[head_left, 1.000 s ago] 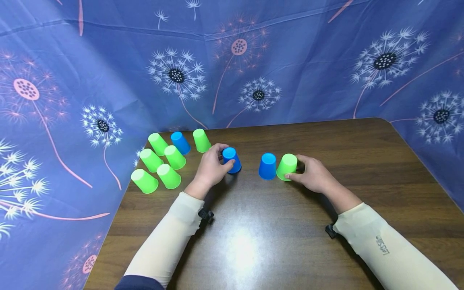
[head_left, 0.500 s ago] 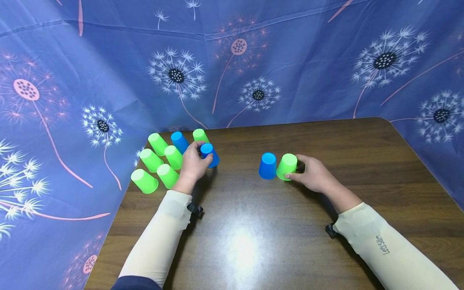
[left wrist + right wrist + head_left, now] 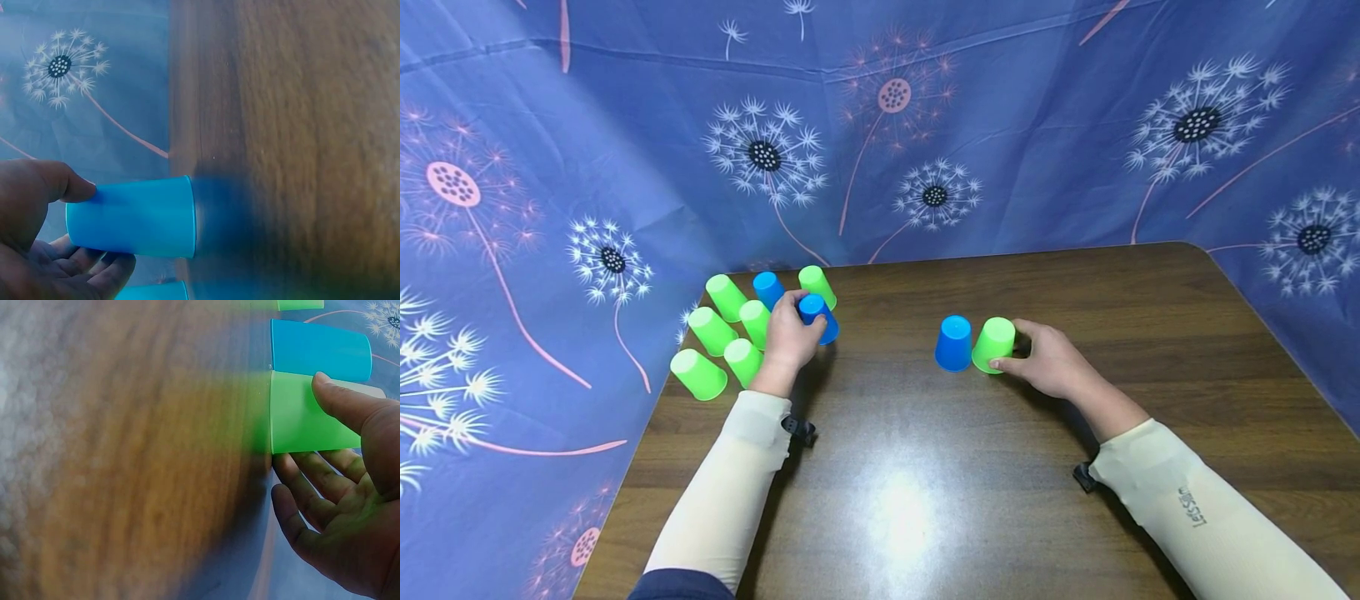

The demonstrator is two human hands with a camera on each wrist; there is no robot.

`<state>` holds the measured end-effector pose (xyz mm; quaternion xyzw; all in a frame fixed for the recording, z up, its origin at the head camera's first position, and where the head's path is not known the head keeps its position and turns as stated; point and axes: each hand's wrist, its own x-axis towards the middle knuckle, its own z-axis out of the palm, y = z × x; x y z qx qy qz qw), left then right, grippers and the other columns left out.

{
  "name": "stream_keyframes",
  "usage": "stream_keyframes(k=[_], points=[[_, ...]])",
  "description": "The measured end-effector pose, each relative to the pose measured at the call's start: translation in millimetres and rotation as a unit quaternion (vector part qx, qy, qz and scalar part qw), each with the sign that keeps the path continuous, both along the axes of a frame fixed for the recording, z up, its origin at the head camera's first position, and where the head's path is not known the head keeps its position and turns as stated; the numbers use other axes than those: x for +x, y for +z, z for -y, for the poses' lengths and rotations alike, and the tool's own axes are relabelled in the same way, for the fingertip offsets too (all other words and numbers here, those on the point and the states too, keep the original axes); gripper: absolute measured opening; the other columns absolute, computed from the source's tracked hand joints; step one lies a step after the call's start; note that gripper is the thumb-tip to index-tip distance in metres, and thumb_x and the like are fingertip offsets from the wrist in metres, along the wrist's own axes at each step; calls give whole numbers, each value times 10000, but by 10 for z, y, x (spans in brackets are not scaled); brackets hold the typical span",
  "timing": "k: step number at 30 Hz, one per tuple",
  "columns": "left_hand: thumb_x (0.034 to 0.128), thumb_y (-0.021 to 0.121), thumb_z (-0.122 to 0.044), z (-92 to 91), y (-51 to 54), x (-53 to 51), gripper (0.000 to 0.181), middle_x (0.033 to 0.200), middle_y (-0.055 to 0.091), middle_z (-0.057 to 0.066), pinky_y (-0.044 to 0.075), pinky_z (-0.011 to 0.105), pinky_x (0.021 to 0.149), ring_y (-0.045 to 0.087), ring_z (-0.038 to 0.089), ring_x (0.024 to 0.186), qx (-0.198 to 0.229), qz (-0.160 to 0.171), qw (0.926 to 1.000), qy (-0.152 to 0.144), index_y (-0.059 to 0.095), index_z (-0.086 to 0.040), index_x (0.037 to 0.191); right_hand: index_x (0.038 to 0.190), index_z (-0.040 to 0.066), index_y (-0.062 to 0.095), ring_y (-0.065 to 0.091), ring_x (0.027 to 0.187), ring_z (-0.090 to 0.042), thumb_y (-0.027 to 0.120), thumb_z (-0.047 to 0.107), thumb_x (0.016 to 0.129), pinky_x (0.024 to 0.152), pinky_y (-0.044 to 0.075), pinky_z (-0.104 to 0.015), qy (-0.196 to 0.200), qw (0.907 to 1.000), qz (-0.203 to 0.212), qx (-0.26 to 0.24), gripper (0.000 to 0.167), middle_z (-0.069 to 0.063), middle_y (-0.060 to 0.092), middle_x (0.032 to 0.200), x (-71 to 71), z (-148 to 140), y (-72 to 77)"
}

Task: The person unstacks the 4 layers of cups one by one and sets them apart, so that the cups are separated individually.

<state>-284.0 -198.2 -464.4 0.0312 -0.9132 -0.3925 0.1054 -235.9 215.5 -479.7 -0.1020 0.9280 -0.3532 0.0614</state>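
Note:
My left hand [image 3: 792, 337] grips an upside-down blue cup [image 3: 820, 319] between thumb and fingers, just right of a cluster of cups. In the left wrist view that blue cup [image 3: 134, 217] stands with its rim at the table surface. Farther right, my right hand [image 3: 1051, 360] holds an upside-down green cup [image 3: 995, 343], thumb on the near side. Close on its left stands another blue cup [image 3: 953, 342], untouched. The right wrist view has the green cup [image 3: 300, 419] between thumb and fingers, beside the blue cup [image 3: 319, 350].
Several green cups [image 3: 699, 374] stand upside down at the table's left end, with one more blue cup [image 3: 767, 288] among them. A green cup [image 3: 817, 286] is just behind the left hand's cup. The brown table [image 3: 1075, 283] meets a blue dandelion-print cloth [image 3: 1037, 150] behind.
My left hand has moved left with its blue cup, from the middle of the table to beside the cluster. The right hand and its green cup have stayed in place.

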Motion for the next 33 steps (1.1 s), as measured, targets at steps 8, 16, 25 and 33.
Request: stream_keyframes(k=[8, 16, 25, 33], points=[[954, 722, -211, -19, -1, 19, 618, 1439, 546, 227, 423, 505, 1169, 511, 378, 1365, -70, 80, 9999, 56, 481, 37, 1467, 1411, -15, 575, 610, 1159, -385, 856, 323, 903, 973, 515, -588, -5, 10000, 14, 8, 671, -196, 669, 1238, 4, -4, 4], [940, 746, -131, -133, 112, 120, 622, 1449, 527, 192, 411, 374, 1188, 502, 313, 1401, 432, -1046, 9934, -169, 474, 35, 1475, 1427, -17, 563, 605, 1168, -384, 857, 318, 901, 980, 516, -585, -26, 10000, 64, -22, 689, -198, 664, 1255, 8, -1, 11], [952, 749, -64, -575, 249, 321, 563, 1447, 567, 118, 430, 304, 1164, 526, 237, 1391, 1077, -1261, 9732, -1596, 515, 0, 1460, 1435, -21, 556, 602, 1183, -392, 853, 335, 904, 986, 507, -596, -11, 10000, 29, 20, 705, -206, 660, 1267, -6, 6, 16], [982, 750, -138, -1020, 59, 372, 586, 1470, 548, 111, 426, 339, 1176, 508, 258, 1420, 849, -281, 9646, -2482, 489, -20, 1493, 1433, -19, 558, 600, 1190, -397, 855, 330, 904, 989, 507, -600, -11, 10000, 14, 45, 700, -206, 661, 1268, 1, 8, -2]])
